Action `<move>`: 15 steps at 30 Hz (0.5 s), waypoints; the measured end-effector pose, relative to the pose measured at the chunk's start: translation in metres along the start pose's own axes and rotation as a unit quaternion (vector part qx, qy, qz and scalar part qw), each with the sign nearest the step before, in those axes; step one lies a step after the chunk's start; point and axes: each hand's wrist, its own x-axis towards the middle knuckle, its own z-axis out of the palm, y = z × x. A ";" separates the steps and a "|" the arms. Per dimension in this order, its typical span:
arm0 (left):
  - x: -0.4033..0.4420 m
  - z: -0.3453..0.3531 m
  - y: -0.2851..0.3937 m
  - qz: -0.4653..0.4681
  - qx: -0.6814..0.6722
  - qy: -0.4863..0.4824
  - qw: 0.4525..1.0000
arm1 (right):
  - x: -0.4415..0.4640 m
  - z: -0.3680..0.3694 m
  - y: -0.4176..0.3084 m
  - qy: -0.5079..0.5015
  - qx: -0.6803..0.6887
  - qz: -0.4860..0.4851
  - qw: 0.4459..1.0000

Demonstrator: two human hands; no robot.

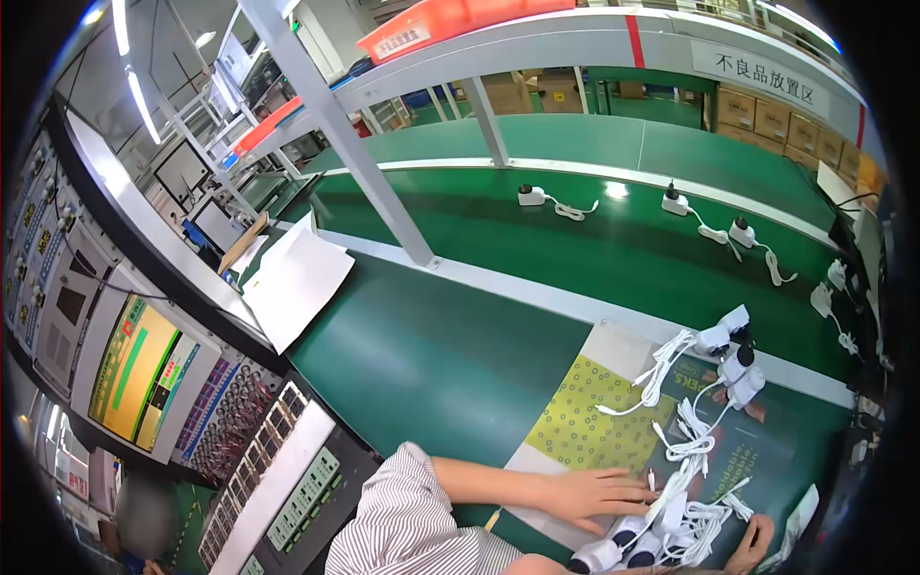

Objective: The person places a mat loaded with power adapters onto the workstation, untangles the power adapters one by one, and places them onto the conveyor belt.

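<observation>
My left hand point(604, 494) lies flat with fingers stretched out, its fingertips touching the near pile of white power adapters point(671, 517) with coiled white cables. On the pile's right side, my right hand point(755, 546) has its fingers curled in close to the cables point(709, 522); what they hold, if anything, is hidden. Just beyond my hands, more adapters point(744, 385) with bundled cables point(688, 436) rest on a printed sheet. This sheet point(599, 412) has a yellow-green patterned part and a dark part with lettering. Clear plastic point(797, 522) lies right of my right hand.
Behind a metal rail point(517, 278), several adapters point(676, 201) sit spaced along a green conveyor belt point(431, 201). A slanted post point(345, 134) rises from the rail. White papers point(297, 283) lie at left, near a test machine with a lit screen point(134, 369). An orange tray point(450, 24) tops the shelf.
</observation>
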 end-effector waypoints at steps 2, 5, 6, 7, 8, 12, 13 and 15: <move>0.002 0.002 -0.008 -0.024 -0.040 -0.007 0.999 | 0.003 0.002 -0.009 0.003 -0.003 -0.010 1.000; 0.002 0.007 -0.014 -0.044 -0.046 -0.007 0.998 | 0.011 -0.002 -0.032 0.001 -0.059 0.026 0.998; 0.001 0.006 -0.014 -0.045 -0.052 -0.006 0.998 | 0.011 0.000 -0.032 0.001 -0.069 0.030 0.997; 0.001 0.006 -0.015 -0.046 -0.059 -0.004 0.997 | 0.012 0.002 -0.033 0.001 -0.080 0.034 0.996; 0.002 0.006 -0.016 -0.056 -0.069 0.001 0.996 | 0.013 0.003 -0.036 0.003 -0.078 0.041 0.996; 0.000 0.012 -0.019 -0.046 -0.064 0.035 0.996 | 0.012 0.003 -0.036 -0.001 -0.096 0.054 0.994; 0.000 0.012 -0.017 -0.045 -0.073 0.047 0.995 | 0.014 0.003 -0.038 -0.005 -0.094 0.061 0.994; 0.003 0.008 -0.014 -0.028 -0.081 0.074 0.994 | 0.016 0.002 -0.045 -0.011 -0.093 0.075 0.993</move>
